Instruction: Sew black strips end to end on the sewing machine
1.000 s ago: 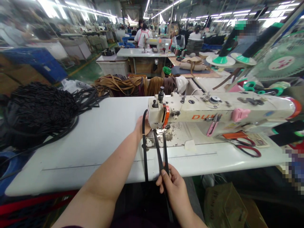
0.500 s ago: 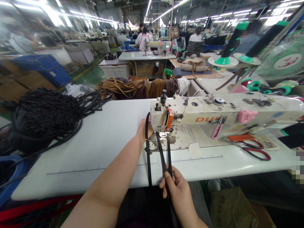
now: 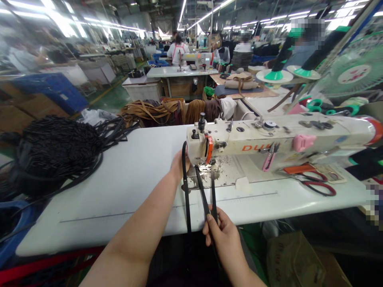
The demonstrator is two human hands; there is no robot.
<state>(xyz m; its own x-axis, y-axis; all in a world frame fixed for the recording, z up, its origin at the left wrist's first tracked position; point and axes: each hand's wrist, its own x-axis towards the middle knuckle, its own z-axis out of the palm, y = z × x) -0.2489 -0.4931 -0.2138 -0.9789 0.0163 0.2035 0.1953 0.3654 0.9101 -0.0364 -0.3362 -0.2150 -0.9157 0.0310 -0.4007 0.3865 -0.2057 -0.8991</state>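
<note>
A white sewing machine (image 3: 233, 139) stands on the white table (image 3: 125, 175). My left hand (image 3: 180, 162) is at the left of its head, partly behind a hanging black strap (image 3: 186, 187); its fingers are hidden behind the strap and machine head. Nearer me, my right hand (image 3: 220, 227) pinches black straps (image 3: 203, 195) at the table's front edge. These straps run from under the needle area down through my fingers, spread apart near the needle plate and close together at my hand.
A heap of black straps (image 3: 60, 147) lies on the left. Red-handled scissors (image 3: 317, 184) and pink snips (image 3: 269, 159) are at the right. Behind the table are brown strap bundles (image 3: 196, 111), thread cones (image 3: 283, 56) and a green fan (image 3: 354, 73). People sit farther back.
The view has shifted slightly, so the machine appears a little farther left. Both hands keep nearly the same places by the machine, the right one still pinching the straps.
</note>
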